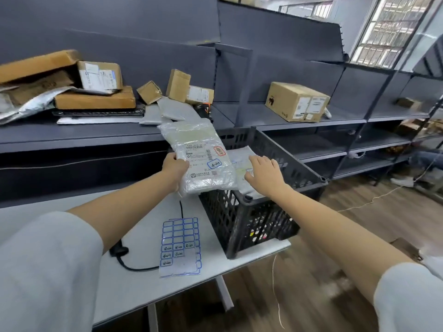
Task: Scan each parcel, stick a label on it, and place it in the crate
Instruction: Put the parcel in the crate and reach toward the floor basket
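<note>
- Far left of both hands, cardboard boxes [96, 97] and grey mailer bags [31, 105] waited on the shelf [72, 135], well beyond reach.
- Below the left forearm, on the white desk [134, 291], lay a black handheld scanner [119, 250] on its cable and, just beside it, a label sheet [179, 245] with several blue-bordered labels left.
- The left hand [174, 167] gripped the near-left edge of a clear-wrapped parcel [203, 156], fingers curled under it. The parcel hung tilted above the crate's left rim and already carried a blue-bordered label [214, 163] on its face.
- Judged from that, scanning and labelling looked done; the step in hand was placing the parcel in the crate.
- The black crate [254, 224] stood on the desk's right end, under both hands.
- The right hand [263, 174] was spread flat, fingers apart, resting on a pale parcel [242, 164] already inside the crate.
- The next move likely called for lowering the held parcel beside or onto that one, then letting go.
</note>
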`<state>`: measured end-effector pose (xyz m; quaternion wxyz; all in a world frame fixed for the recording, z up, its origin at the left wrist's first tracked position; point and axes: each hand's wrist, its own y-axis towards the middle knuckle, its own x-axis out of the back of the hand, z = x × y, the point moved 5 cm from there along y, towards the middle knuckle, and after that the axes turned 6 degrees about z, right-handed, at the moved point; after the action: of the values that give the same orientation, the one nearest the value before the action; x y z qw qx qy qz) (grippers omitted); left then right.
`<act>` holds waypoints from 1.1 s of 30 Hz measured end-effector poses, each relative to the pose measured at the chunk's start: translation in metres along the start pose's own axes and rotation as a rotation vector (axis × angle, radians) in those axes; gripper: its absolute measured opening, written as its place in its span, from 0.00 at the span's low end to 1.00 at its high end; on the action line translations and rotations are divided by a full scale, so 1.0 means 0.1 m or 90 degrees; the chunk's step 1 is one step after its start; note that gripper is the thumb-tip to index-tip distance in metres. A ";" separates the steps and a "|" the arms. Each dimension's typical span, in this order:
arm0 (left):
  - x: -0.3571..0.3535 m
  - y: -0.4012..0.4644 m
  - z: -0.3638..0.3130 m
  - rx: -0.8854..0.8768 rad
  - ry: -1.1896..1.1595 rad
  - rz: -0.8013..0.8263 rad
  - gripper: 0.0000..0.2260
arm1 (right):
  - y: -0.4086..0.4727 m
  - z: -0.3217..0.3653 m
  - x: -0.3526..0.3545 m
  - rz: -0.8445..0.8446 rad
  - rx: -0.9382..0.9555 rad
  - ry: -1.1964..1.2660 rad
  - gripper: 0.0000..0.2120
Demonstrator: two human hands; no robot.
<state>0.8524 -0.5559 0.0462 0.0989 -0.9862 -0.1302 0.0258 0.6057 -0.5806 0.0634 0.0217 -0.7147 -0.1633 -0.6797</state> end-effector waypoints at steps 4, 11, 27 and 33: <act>-0.38 0.08 -0.08 -0.007 0.019 0.017 0.20 | 0.06 -0.31 -0.04 0.014 -0.021 -0.001 0.22; -0.90 0.55 -0.13 -0.005 0.023 0.057 0.18 | 0.39 -0.86 -0.14 0.020 -0.076 -0.001 0.24; -1.58 1.42 -0.05 0.018 0.059 0.078 0.17 | 1.51 -1.39 -0.48 0.057 -0.123 0.132 0.23; -1.76 1.49 0.00 0.050 0.040 0.050 0.17 | 1.89 -1.46 -0.67 0.190 -0.117 0.446 0.25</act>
<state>0.7202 -0.7434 0.0205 0.1406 -0.9862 -0.0875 0.0041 0.5126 -0.8099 0.0445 0.1104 -0.4540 0.0214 -0.8839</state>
